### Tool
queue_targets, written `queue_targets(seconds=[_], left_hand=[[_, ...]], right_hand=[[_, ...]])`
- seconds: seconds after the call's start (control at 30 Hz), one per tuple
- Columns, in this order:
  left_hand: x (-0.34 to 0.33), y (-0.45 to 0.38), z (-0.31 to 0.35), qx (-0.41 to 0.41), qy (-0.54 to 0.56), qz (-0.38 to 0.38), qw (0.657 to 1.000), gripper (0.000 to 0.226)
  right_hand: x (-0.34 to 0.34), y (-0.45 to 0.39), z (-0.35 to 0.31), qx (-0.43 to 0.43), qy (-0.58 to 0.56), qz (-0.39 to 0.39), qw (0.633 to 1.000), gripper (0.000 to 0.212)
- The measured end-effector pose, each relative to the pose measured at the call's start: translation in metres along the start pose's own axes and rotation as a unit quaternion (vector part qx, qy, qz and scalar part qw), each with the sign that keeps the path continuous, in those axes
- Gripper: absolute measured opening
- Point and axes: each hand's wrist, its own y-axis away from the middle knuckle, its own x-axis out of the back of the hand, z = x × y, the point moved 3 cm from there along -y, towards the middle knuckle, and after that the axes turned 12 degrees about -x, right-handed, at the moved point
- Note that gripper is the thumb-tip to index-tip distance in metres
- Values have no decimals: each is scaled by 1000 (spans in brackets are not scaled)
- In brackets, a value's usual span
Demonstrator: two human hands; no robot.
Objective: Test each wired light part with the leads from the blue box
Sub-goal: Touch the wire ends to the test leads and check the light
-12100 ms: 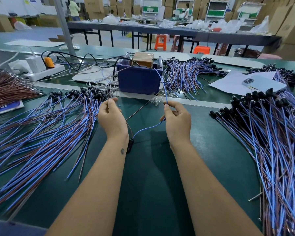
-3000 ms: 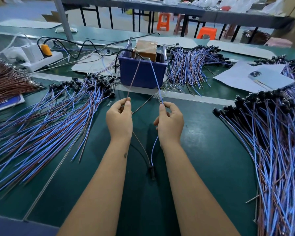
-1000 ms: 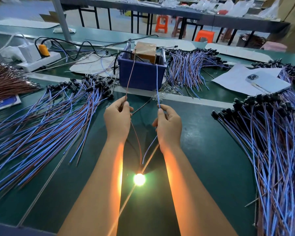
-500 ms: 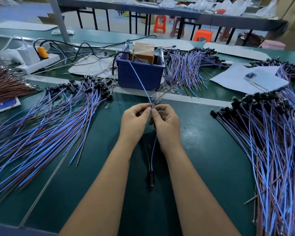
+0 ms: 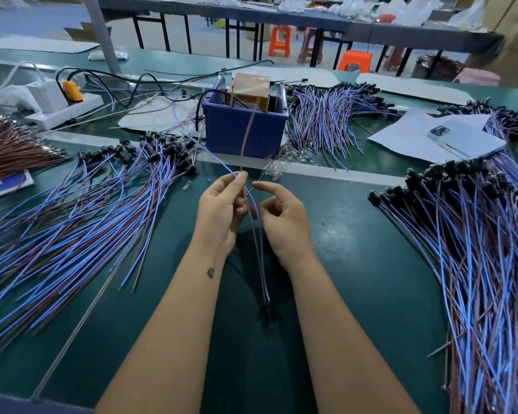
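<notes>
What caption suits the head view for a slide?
Left hand pinches the wires of an unlit light part before the blue box.

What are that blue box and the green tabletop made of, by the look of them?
The blue box looks like moulded plastic: one even colour, matt walls, a thick rolled rim. The green tabletop seems a smooth rubbery or vinyl mat, judging by its soft sheen and scuffed pale patches, though the picture leaves that open.

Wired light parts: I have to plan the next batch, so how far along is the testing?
Which heap is tested cannot be told. In hand: the left hand pinches the wires of one unlit wired light part; the right hand hangs open beside it. Large piles left and right of the blue box remain.
</notes>
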Motion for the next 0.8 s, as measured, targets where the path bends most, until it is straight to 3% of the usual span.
queue_targets(seconds=[0.2, 0.33, 0.43, 0.6, 0.8], left_hand=[[9, -2, 4, -5, 22, 58, 998, 15], [10, -3, 3, -10, 45, 62, 997, 15], [10, -5, 0, -23, 39, 61, 997, 15], [5, 3, -7, -71, -97, -21, 992, 16], [-28, 39, -13, -205, -304, -164, 916, 18]], right_hand=[[-4, 6, -7, 11, -12, -69, 997, 54], [-4, 7, -8, 7, -81, -101, 992, 33], [3, 5, -7, 16, -106, -59, 993, 20], [13, 2, -6, -43, -192, 26, 980, 25], [47, 2, -18, -95, -224, 72, 967, 28]])
